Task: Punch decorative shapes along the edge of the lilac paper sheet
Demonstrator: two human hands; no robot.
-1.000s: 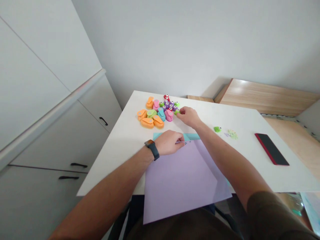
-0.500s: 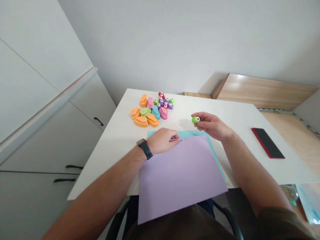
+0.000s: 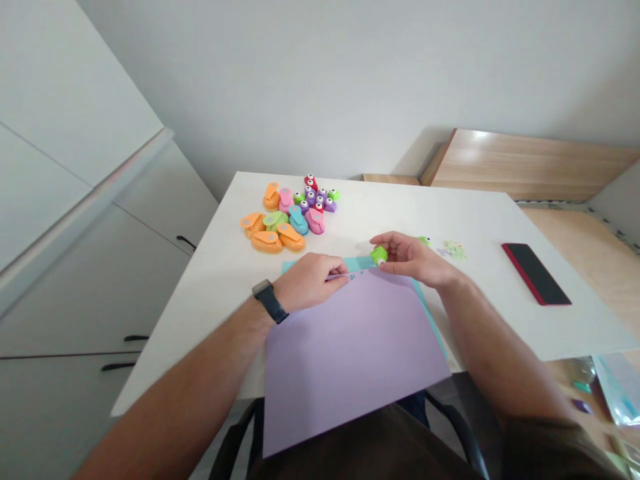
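My left hand [image 3: 314, 280] is closed on the far edge of a purple paper sheet [image 3: 355, 353], thumb on top. The sheet overhangs the near table edge. Small punched shapes [image 3: 353, 277] show near that far edge, beside my thumb. Between the thumb and fingers of my right hand [image 3: 407, 257] is a small green paper punch [image 3: 379, 255], at the far edge of the purple sheet. Whether the paper is in its slot I cannot tell. A turquoise sheet [image 3: 357, 263] lies under the purple one.
Several lever punches [image 3: 267, 241] in orange, pink, green and blue sit at the back left, beside small eye-topped punches [image 3: 311, 198]. Behind my right hand are another green punch [image 3: 425, 240] and paper cutouts [image 3: 455, 250]. A black-and-red flat object [image 3: 536, 273] lies at right.
My right hand has brought the green punch down and nearer, to the purple sheet's edge, and turned it. My left hand keeps its hold on the paper. The view has shifted slightly.
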